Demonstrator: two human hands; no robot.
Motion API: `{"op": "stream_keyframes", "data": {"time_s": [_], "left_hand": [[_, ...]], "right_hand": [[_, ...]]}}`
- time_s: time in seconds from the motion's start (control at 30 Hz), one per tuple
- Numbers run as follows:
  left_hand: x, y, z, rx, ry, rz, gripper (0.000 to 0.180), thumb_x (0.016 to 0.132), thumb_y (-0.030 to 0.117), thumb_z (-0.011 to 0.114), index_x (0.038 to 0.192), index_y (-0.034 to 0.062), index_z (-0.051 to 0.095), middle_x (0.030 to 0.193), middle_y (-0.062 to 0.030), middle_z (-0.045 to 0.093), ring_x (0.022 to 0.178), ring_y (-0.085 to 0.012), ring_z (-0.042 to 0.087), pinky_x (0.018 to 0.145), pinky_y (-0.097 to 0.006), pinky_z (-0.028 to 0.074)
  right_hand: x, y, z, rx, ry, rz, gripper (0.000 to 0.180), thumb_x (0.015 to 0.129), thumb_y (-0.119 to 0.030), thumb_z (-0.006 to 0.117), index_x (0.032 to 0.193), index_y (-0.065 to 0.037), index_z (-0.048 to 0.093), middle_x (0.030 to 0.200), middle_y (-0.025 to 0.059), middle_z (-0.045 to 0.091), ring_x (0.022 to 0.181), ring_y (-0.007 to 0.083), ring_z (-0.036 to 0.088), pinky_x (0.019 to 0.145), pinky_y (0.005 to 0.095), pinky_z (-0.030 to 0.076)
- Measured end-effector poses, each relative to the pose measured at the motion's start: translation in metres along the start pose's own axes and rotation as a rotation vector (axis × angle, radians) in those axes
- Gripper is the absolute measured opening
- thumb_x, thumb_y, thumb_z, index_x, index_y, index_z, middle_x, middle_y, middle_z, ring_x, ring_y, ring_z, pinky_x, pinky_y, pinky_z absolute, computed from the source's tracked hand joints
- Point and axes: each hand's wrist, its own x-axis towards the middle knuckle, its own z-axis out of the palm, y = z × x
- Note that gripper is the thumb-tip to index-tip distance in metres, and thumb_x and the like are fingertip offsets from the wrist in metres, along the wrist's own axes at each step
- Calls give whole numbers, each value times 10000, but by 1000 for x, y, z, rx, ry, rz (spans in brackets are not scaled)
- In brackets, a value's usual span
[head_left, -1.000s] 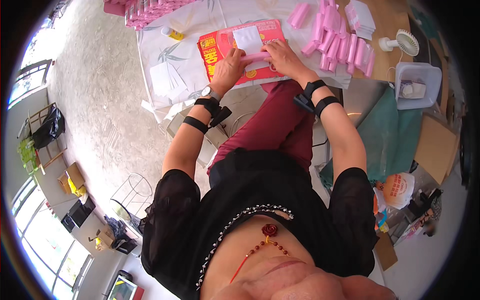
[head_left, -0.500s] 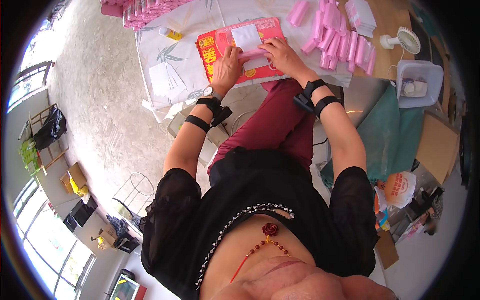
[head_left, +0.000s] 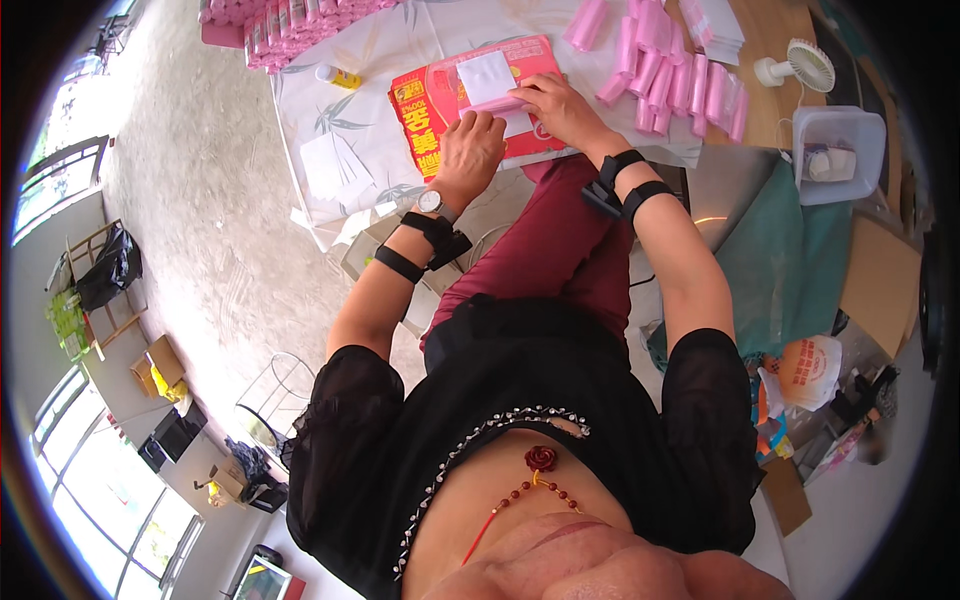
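Note:
A pink plastic roll [head_left: 490, 104] lies across white paper slips [head_left: 486, 74] on a red and yellow printed board [head_left: 435, 88]. My right hand [head_left: 560, 108] pinches the roll near its right end, thumb on the near side. My left hand [head_left: 470, 155] is on the near side of the roll, over the board, its fingers curled down. Whatever is under those fingertips is hidden. Past the roll, the top slip lies flat and blank. Each of my forearms wears black straps with a small device, and a watch is on my left wrist.
Several pink rolls [head_left: 660, 75] are heaped right of the board, beside a stack of white slips [head_left: 715, 30]. More pink rolls [head_left: 290, 25] fill the far left. A glue bottle [head_left: 340, 76] and fanned slips [head_left: 338, 168] lie left. A small fan [head_left: 808, 66] and plastic bin [head_left: 838, 155] stand right.
My left hand has come off the roll's left end and moved toward me, its fingers now curled. My right hand stays at the roll, which has shifted slightly left.

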Motion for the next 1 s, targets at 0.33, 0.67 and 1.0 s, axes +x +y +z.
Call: {"op": "stream_keyframes", "data": {"time_s": [0.33,0.67,1.0], "left_hand": [[16,5,9,197,80,159,165,769,103,671,920,85,607,894,-59,582,867,-248,593,739,-392,504],[10,-3,7,61,261,39,87,802,111,722,867,91,668,1047,-64,651,977,-282,604,805,-424,509],[20,-25,14,-290,262,-211,107,817,124,764,868,55,701,926,-95,691,929,-338,631,794,-426,518]], "right_hand": [[1,2,-1,-28,18,-5,295,839,-54,703,1131,-91,729,1108,67,670,1115,295,610,949,394,524],[-1,-3,-2,0,8,9,265,867,-37,669,1123,-61,733,1096,81,666,1040,281,648,891,385,548],[-1,-6,-7,122,-96,115,440,850,63,629,1264,-80,670,1132,101,622,1016,270,659,882,364,567]]}}
